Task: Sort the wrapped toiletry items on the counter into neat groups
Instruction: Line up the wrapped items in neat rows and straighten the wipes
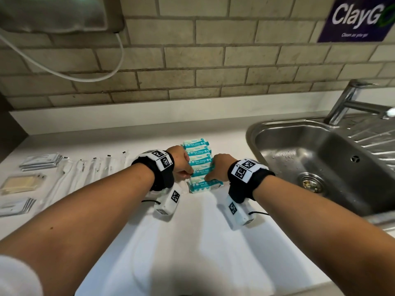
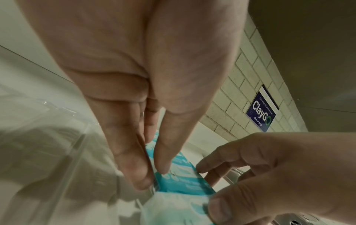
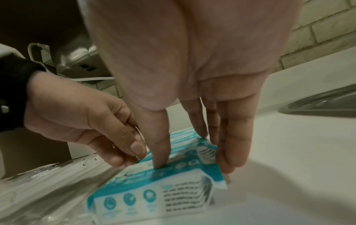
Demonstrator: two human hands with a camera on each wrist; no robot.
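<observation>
Wipe packs (image 1: 197,165) sit in a row on the counter (image 1: 192,231) just left of the sink (image 1: 320,150). I judge them light, soft, slippery; my hands, left (image 1: 181,163) and right (image 1: 219,166), pinch one pack's short ends.

A row of wipe packs (image 1: 199,165) is laid at frame centre on the counter (image 1: 192,231). Clear-wrapped sticks (image 1: 89,169) are ranged to its left, flat sachet stacks (image 1: 40,161) at far left. The sink (image 1: 320,167) is set at right.
</observation>
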